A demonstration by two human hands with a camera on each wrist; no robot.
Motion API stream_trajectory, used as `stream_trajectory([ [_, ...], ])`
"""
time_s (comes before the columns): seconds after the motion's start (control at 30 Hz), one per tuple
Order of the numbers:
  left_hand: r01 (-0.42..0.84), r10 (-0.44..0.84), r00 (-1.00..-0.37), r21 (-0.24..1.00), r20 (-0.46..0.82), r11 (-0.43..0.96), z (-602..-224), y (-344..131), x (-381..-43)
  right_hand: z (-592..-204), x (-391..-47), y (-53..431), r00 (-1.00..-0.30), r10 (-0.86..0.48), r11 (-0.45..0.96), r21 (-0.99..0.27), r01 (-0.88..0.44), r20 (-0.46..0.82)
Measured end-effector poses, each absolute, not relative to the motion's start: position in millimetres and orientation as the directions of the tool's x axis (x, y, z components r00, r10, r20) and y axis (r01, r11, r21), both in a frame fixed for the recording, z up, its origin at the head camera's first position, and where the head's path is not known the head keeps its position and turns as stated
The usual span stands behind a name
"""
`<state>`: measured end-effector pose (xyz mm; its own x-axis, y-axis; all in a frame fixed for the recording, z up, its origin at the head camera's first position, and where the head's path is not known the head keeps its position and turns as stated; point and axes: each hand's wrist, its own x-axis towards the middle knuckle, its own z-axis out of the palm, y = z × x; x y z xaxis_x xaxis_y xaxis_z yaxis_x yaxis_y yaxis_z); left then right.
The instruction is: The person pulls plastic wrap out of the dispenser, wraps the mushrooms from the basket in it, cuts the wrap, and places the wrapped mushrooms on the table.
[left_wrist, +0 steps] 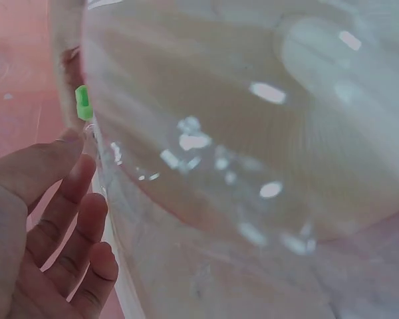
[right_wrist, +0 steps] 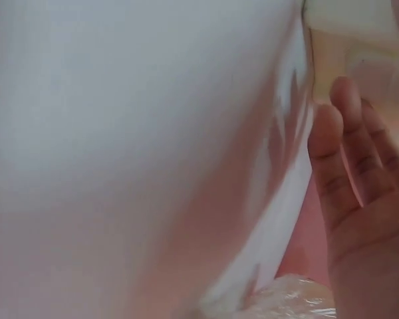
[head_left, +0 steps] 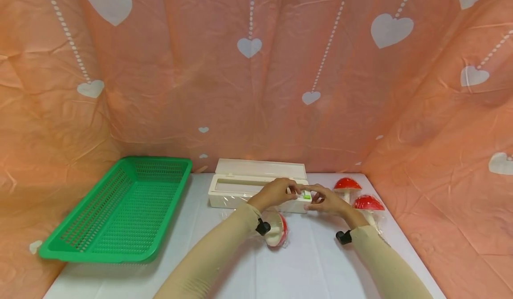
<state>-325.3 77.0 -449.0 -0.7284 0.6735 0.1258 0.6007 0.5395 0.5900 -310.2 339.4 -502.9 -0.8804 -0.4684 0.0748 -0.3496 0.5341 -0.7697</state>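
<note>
A white cling film box (head_left: 256, 200) stands lidded at the back, its lid (head_left: 260, 168) raised, with a green slide cutter (head_left: 307, 197) near its right end. At its right part my left hand (head_left: 276, 193) pinches the edge of clear plastic film (left_wrist: 113, 173) between thumb and forefinger. My right hand (head_left: 330, 201) reaches over the box's right end, its forefinger close to the left fingertips and its thumb by the front wall. Below my left wrist lies a red-capped mushroom (head_left: 276, 230), pale underside showing, covered by film. That mushroom fills much of the left wrist view.
Two more red-capped mushrooms (head_left: 347, 183) (head_left: 368, 203) stand at the right; the nearer has shiny film around it. A green plastic basket (head_left: 160, 245) occupies the left side. The white table (head_left: 312, 263) is enclosed by an orange curtain (head_left: 240, 90) with hearts.
</note>
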Motion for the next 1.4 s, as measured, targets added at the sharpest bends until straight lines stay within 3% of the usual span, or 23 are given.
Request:
stream_trajectory([
  [0.27, 0.595, 0.657, -0.744, 0.566, 0.119, 0.571, -453, 84, -324, -491, -312, 340, -0.879, -0.474, 0.557, -0.787, -0.263, -0.042],
  [0.7, 0.616, 0.627, -0.756, 0.526, 0.187, 0.586, -454, 93, -320, -488, -312, 341, -0.868, -0.491, 0.554, -0.798, -0.237, -0.082],
  [0.93, 0.569, 0.556, -0.809, 0.498, 0.193, 0.655, -459, 100, -317, -489, -308, 344, -0.857, -0.514, 0.522, -0.81, -0.268, -0.048],
  [1.4, 0.543, 0.525, -0.833, 0.436, 0.172, 0.718, -454, 108, -313, -507, -307, 350, -0.902, -0.422, 0.553, -0.763, -0.335, 0.09],
])
